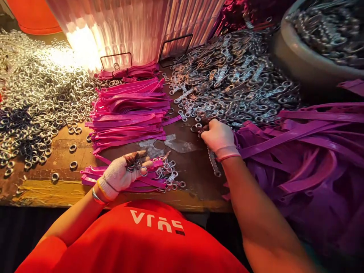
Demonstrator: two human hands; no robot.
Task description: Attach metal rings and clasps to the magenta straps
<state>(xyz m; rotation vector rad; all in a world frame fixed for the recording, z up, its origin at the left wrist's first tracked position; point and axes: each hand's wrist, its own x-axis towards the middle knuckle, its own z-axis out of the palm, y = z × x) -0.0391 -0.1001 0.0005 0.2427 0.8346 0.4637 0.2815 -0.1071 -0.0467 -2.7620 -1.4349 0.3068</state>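
Note:
My left hand (125, 172), in a pale work glove with darkened fingers, lies palm up with its fingers curled about several metal rings (138, 167). Under it rests a bundle of pink straps (93, 176) with twisted metal links (172, 176) at their right ends. My right hand (218, 138), gloved too, is at the near edge of a heap of metal links (224, 79). Its fingers are bent together, and what they grip is hidden. One twisted metal link (213, 163) lies just below that hand. Stacked pink straps (131, 110) lie beyond my left hand.
Loose metal rings (57, 94) spread over the left of the wooden table (65, 151). Purple straps (307, 151) pile up at the right. A bucket (295, 57) of metal parts stands at the back right. Ribbed translucent panels (127, 30) rise behind, with wire stands before them.

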